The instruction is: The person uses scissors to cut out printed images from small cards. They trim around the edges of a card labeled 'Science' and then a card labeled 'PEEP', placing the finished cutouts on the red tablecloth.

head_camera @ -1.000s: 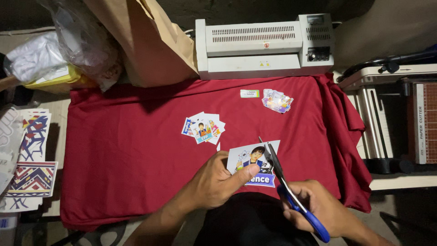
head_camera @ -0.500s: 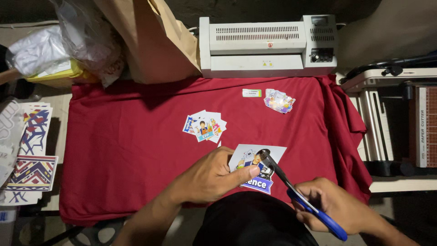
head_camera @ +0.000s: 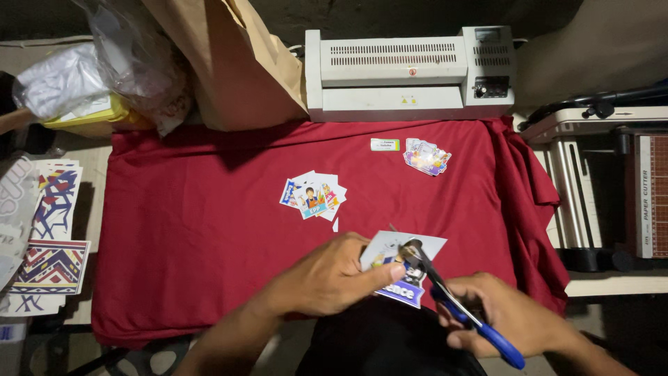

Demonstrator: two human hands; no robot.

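My left hand pinches a printed picture card by its left edge, just above the near edge of the red cloth. My right hand grips blue-handled scissors, whose blades lie across the card's middle. A small fanned pile of cut picture cards rests on the cloth beyond my hands. A thin paper sliver lies just below that pile.
A white laminating machine stands at the back. A brown paper bag and plastic bags sit at back left. A small label and colourful stickers lie near the machine. Patterned sheets lie left; a paper cutter stands right.
The scissors have swung from the card's right edge onto its middle. My right hand has dropped lower and to the right. My left hand stays on the card.
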